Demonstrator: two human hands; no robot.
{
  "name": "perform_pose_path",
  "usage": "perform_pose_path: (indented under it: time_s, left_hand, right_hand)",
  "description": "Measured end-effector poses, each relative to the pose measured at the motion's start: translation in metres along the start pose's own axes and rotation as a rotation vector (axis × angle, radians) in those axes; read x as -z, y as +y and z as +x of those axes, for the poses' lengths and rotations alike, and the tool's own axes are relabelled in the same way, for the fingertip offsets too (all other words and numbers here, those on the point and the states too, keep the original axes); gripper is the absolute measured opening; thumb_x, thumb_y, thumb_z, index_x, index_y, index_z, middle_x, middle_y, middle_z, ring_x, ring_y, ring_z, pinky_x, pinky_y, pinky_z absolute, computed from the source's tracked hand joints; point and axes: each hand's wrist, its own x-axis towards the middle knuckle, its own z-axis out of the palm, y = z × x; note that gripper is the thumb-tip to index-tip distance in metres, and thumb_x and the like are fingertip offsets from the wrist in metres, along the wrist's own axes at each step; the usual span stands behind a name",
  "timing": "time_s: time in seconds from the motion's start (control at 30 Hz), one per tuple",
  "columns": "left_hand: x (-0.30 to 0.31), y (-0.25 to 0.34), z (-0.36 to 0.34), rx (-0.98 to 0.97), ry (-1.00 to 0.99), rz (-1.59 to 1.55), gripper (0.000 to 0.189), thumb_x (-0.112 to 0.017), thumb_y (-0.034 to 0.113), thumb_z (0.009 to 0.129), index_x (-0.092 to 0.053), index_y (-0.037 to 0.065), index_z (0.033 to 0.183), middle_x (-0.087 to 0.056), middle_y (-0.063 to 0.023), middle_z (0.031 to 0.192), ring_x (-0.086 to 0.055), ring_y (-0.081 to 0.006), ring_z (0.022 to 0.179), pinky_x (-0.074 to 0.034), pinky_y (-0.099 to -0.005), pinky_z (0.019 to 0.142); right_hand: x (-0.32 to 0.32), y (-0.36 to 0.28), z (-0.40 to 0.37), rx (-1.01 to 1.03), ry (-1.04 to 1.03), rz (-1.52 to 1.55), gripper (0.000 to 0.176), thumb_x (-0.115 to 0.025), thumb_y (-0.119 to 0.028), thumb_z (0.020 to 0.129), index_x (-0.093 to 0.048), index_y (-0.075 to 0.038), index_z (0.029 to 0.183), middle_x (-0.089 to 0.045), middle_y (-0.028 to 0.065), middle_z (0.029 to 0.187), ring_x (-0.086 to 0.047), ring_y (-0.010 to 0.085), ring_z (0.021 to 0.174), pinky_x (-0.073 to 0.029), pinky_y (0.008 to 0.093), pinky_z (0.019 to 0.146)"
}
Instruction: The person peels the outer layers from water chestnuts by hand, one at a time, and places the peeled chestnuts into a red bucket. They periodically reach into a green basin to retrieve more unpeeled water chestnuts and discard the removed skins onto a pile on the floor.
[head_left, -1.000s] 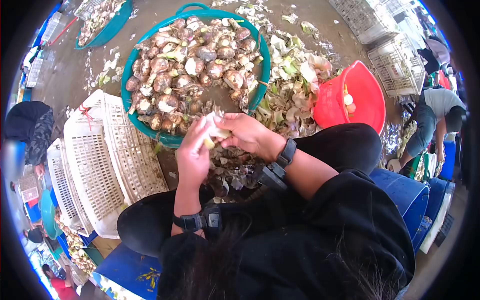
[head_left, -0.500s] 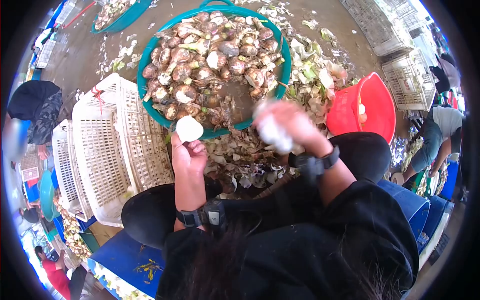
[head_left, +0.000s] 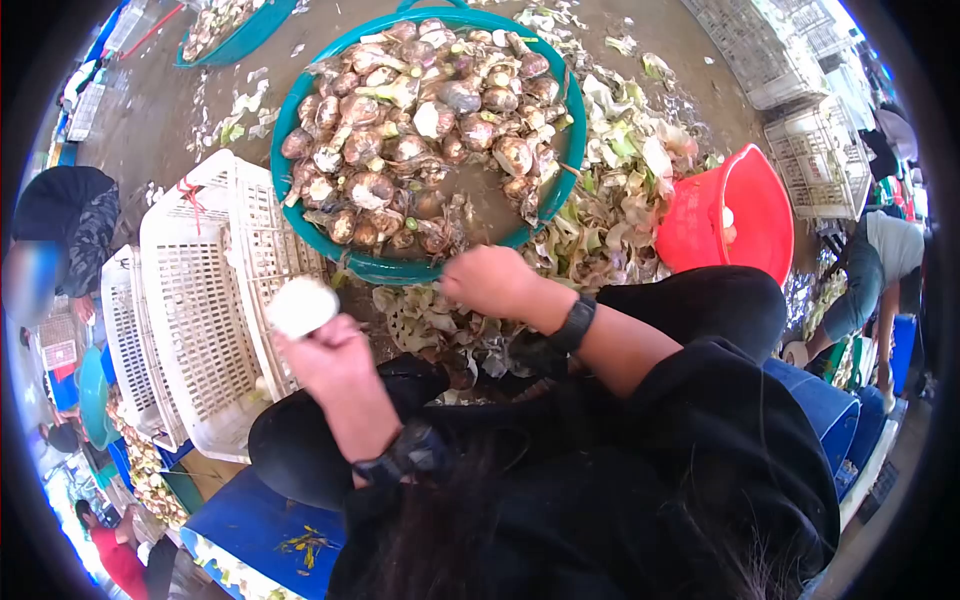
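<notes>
My left hand (head_left: 335, 362) is closed on a smooth white peeled bulb (head_left: 303, 307), held up beside the white crates. In front of me is a round green tub (head_left: 283, 165) full of unpeeled bulbs (head_left: 372, 190) with brown, papery skins and cut stems. Just inside its near rim, brownish wet residue shows between the bulbs. My right hand (head_left: 492, 283) is a fist near that rim, with its knuckles towards the tub; whatever it may hold is hidden. Each wrist carries a dark strap.
White slatted crates (head_left: 205, 310) stand on the left. A red bucket (head_left: 690, 225) with pale bulbs inside leans on the right. Peeled skins (head_left: 625, 170) litter the floor beside the tub. Other people work at both sides. A blue surface (head_left: 265, 520) lies by my left leg.
My left hand has moved left and down with the white bulb, towards the crates. My right hand has moved left to the tub's near rim; the white thing blurred at it no longer shows.
</notes>
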Motion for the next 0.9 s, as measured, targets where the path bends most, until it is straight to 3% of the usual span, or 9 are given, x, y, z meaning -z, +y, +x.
perform_pose_path:
  time_s: [0.03, 0.1, 0.17, 0.23, 0.3, 0.5, 0.57, 0.63, 0.9]
  left_hand:
    - [0.019, 0.021, 0.007, 0.038, -0.217, -0.242, 0.044, -0.035, 0.044, 0.088, -0.049, 0.004, 0.079, -0.046, -0.0021, 0.061, -0.037, -0.01, 0.046, -0.03, -0.0233, 0.04]
    - [-0.009, 0.03, -0.011, -0.081, 0.081, -0.375, 0.074, -0.013, 0.068, 0.082, -0.046, 0.002, 0.078, -0.046, -0.0055, 0.062, -0.041, -0.0169, 0.051, -0.034, -0.0274, 0.045]
    - [-0.017, 0.006, -0.015, 0.102, 0.063, -0.326, 0.067, -0.02, 0.065, 0.084, -0.046, 0.004, 0.078, -0.048, -0.0064, 0.064, -0.044, -0.0175, 0.053, -0.037, -0.0294, 0.048]
    - [-0.016, -0.034, -0.002, 0.226, 0.163, 0.13, 0.042, -0.042, 0.05, 0.085, -0.048, 0.008, 0.082, -0.056, -0.0061, 0.073, -0.051, -0.017, 0.065, -0.04, -0.0299, 0.059]
    - [-0.017, -0.064, -0.004, 0.263, 0.233, 0.603, 0.057, -0.049, 0.054, 0.08, -0.043, 0.008, 0.112, -0.052, -0.0067, 0.096, -0.048, -0.0184, 0.086, -0.04, -0.0322, 0.066]
    - [-0.034, -0.081, 0.002, 0.209, 0.01, 0.697, 0.048, -0.051, 0.045, 0.083, -0.047, 0.009, 0.114, -0.055, -0.006, 0.092, -0.05, -0.0164, 0.08, -0.041, -0.0284, 0.067]
    - [-0.031, -0.087, 0.004, 0.099, -0.032, 0.728, 0.042, -0.054, 0.038, 0.084, -0.049, 0.007, 0.112, -0.055, -0.0073, 0.093, -0.051, -0.0171, 0.085, -0.041, -0.0307, 0.072]
    - [-0.025, -0.096, 0.006, -0.468, -0.253, 1.235, 0.032, -0.057, 0.026, 0.085, -0.054, 0.0, 0.104, -0.058, -0.0054, 0.091, -0.052, -0.0106, 0.079, -0.044, -0.0241, 0.069]
    - [-0.039, -0.094, -0.012, -0.098, -0.233, 0.964, 0.024, -0.058, 0.016, 0.084, -0.059, -0.004, 0.097, -0.06, -0.0046, 0.082, -0.054, -0.0088, 0.074, -0.045, -0.0222, 0.068]
  right_hand:
    - [-0.004, 0.015, -0.003, -0.078, -0.13, -0.148, 0.024, -0.049, -0.027, 0.081, -0.061, -0.007, 0.08, -0.063, 0.012, 0.075, -0.061, 0.0331, 0.07, -0.049, 0.0425, 0.065]
    - [-0.015, 0.026, 0.004, -0.124, 0.001, -0.132, 0.024, -0.049, -0.025, 0.082, -0.06, -0.007, 0.092, -0.064, 0.0113, 0.081, -0.062, 0.0323, 0.075, -0.049, 0.0423, 0.069]
    - [-0.004, 0.01, 0.021, -0.052, 0.562, 0.072, 0.024, -0.048, -0.021, 0.082, -0.058, -0.007, 0.099, -0.064, 0.0127, 0.087, -0.062, 0.0317, 0.081, -0.049, 0.0408, 0.073]
    - [-0.021, 0.015, 0.057, 0.001, 0.553, 0.095, 0.025, -0.057, -0.027, 0.079, -0.058, -0.005, 0.09, -0.06, 0.017, 0.096, -0.058, 0.0335, 0.09, -0.047, 0.0404, 0.078]
    - [-0.032, 0.026, 0.093, -0.061, 0.207, 0.002, 0.027, -0.057, -0.028, 0.078, -0.058, -0.004, 0.09, -0.06, 0.0183, 0.096, -0.058, 0.036, 0.086, -0.047, 0.0418, 0.075]
    - [-0.008, -0.015, 0.041, -0.124, 0.316, 1.356, 0.037, -0.068, -0.03, 0.068, -0.058, 0.002, 0.083, -0.061, 0.0169, 0.074, -0.061, 0.0303, 0.067, -0.049, 0.037, 0.061]
    - [0.012, -0.017, 0.015, 0.099, 0.537, 0.435, 0.028, -0.065, -0.027, 0.07, -0.06, -0.001, 0.078, -0.061, 0.0131, 0.07, -0.06, 0.0283, 0.065, -0.049, 0.0374, 0.058]
    - [0.021, -0.015, 0.005, 0.174, 0.491, 0.089, 0.018, -0.059, -0.022, 0.073, -0.06, -0.004, 0.072, -0.061, 0.01, 0.069, -0.061, 0.0277, 0.066, -0.049, 0.0384, 0.058]
    - [0.017, -0.009, -0.013, 0.27, 0.303, -0.189, 0.014, -0.053, -0.016, 0.074, -0.059, -0.005, 0.067, -0.061, 0.0126, 0.068, -0.061, 0.0283, 0.064, -0.05, 0.0366, 0.057]
